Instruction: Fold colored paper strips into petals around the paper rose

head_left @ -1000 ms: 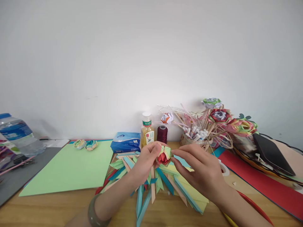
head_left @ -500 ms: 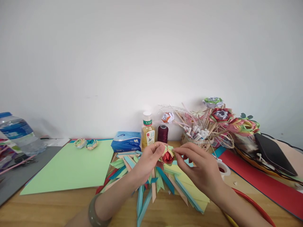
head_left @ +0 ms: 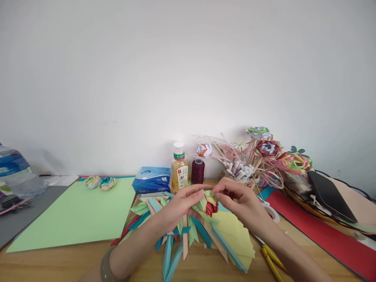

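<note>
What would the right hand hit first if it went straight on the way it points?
The right hand would first meet the small red and pale-green folded-paper flower, whose upper edge it seems to pinch. Beyond that, the left hand looks next in line, though depth is unclear.

1. Soft light is brightening the wall (head_left: 164, 82) above the left hand (head_left: 182, 200).
2. Far left of it, a lens-stretched water bottle (head_left: 13, 166) is casting faint shadow.
3. Slight blur is softening the right hand (head_left: 239, 197).
</note>
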The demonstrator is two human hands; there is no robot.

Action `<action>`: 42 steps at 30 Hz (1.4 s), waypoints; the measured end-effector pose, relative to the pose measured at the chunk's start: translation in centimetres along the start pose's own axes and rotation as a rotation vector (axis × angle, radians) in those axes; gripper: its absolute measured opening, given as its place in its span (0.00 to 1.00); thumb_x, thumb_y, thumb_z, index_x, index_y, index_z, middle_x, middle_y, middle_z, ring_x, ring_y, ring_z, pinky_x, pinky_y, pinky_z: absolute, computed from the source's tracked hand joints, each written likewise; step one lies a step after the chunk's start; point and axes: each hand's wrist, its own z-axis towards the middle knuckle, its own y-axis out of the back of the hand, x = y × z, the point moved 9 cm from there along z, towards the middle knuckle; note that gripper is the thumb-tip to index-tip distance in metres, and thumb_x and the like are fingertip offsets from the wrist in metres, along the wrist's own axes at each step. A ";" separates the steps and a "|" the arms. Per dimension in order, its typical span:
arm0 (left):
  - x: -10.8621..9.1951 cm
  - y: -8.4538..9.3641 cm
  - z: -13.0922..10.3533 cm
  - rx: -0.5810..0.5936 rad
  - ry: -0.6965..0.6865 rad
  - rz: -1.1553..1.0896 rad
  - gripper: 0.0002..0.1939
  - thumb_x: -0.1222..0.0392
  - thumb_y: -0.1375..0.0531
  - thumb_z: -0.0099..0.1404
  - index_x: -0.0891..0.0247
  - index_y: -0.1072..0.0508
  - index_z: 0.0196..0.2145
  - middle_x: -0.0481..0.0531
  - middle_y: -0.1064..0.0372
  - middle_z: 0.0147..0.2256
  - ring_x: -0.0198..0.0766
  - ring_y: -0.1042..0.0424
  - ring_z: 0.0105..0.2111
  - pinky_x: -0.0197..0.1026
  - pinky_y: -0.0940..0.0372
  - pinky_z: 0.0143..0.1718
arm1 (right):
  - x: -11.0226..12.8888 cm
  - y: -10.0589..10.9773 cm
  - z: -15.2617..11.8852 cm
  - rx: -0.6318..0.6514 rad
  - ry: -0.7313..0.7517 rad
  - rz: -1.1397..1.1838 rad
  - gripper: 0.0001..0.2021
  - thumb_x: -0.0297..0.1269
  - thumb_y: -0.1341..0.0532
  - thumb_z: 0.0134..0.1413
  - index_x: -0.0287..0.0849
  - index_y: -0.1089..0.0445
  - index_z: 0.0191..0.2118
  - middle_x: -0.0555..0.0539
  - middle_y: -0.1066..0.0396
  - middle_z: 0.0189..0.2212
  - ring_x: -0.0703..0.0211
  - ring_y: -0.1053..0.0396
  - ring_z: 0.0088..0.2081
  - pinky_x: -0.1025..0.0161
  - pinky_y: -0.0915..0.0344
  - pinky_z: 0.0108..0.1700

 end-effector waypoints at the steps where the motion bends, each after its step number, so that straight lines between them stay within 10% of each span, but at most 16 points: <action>1: 0.1 0.0 0.0 0.007 0.003 -0.001 0.21 0.47 0.39 0.58 0.59 0.27 0.47 0.55 0.28 0.39 0.39 0.28 0.36 0.35 0.30 0.30 | 0.1 0.0 0.0 0.008 0.012 -0.014 0.08 0.32 0.44 0.54 0.42 0.30 0.26 0.51 0.36 0.24 0.63 0.38 0.27 0.66 0.41 0.29; 11: 0.3 0.0 0.1 -0.009 0.026 -0.051 0.22 0.52 0.36 0.56 0.64 0.26 0.46 0.54 0.29 0.35 0.37 0.29 0.32 0.37 0.30 0.28 | 0.8 -0.3 -0.1 0.044 0.098 -0.056 0.07 0.30 0.43 0.54 0.44 0.28 0.30 0.50 0.35 0.27 0.62 0.37 0.29 0.65 0.41 0.31; 20: -1.3 1.0 -0.1 -0.130 -0.120 -0.102 0.17 0.59 0.37 0.57 0.61 0.31 0.44 0.51 0.30 0.37 0.35 0.29 0.35 0.37 0.31 0.33 | -1.3 0.9 -0.2 -0.066 -0.155 0.010 0.07 0.37 0.44 0.55 0.43 0.33 0.29 0.53 0.35 0.23 0.64 0.40 0.23 0.67 0.44 0.24; 30: -2.6 1.0 -0.5 -0.176 -0.312 -0.150 0.24 0.68 0.37 0.52 0.57 0.34 0.47 0.51 0.39 0.47 0.41 0.37 0.47 0.39 0.34 0.41 | 0.8 -0.3 -0.6 -0.064 0.017 -0.239 0.04 0.32 0.43 0.53 0.43 0.31 0.30 0.52 0.29 0.23 0.63 0.33 0.25 0.68 0.39 0.25; 42: -2.7 0.5 -0.9 -0.191 -0.362 -0.091 0.31 0.66 0.36 0.51 0.54 0.41 0.51 0.50 0.45 0.45 0.36 0.36 0.40 0.36 0.36 0.35 | 0.9 -0.1 -0.9 -0.091 0.030 -0.253 0.03 0.32 0.41 0.53 0.45 0.31 0.33 0.51 0.25 0.27 0.60 0.28 0.28 0.66 0.35 0.27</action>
